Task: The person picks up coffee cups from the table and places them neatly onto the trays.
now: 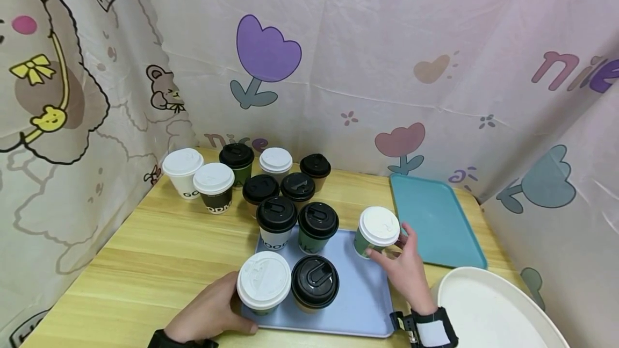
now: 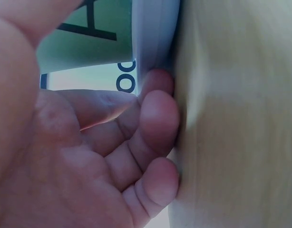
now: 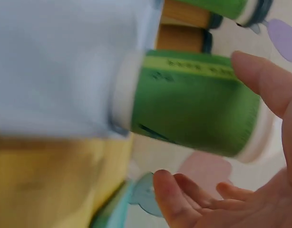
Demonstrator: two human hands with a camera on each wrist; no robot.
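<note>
A green paper cup with a white lid [image 1: 379, 227] stands at the back right of the lavender-blue tray [image 1: 360, 294]. My right hand [image 1: 405, 267] is spread around it, thumb at its side. In the right wrist view the fingers [image 3: 177, 202] are apart from the green wall. My left hand [image 1: 213, 305] grips the tray's front left corner, curled fingertips [image 2: 159, 116] against its side. Right beside that hand is a white-lidded cup [image 1: 264, 282], with a black-lidded brown cup [image 1: 315, 283] to its right. Two black-lidded cups, one white [image 1: 276, 222] and one green [image 1: 317, 227], stand behind them.
Several more lidded cups [image 1: 214, 187] cluster at the table's back left. A teal tray [image 1: 437, 219] lies at the back right. A large white round container [image 1: 498, 310] is at the front right. Printed curtains [image 1: 333, 69] hang behind the wooden table [image 1: 159, 251].
</note>
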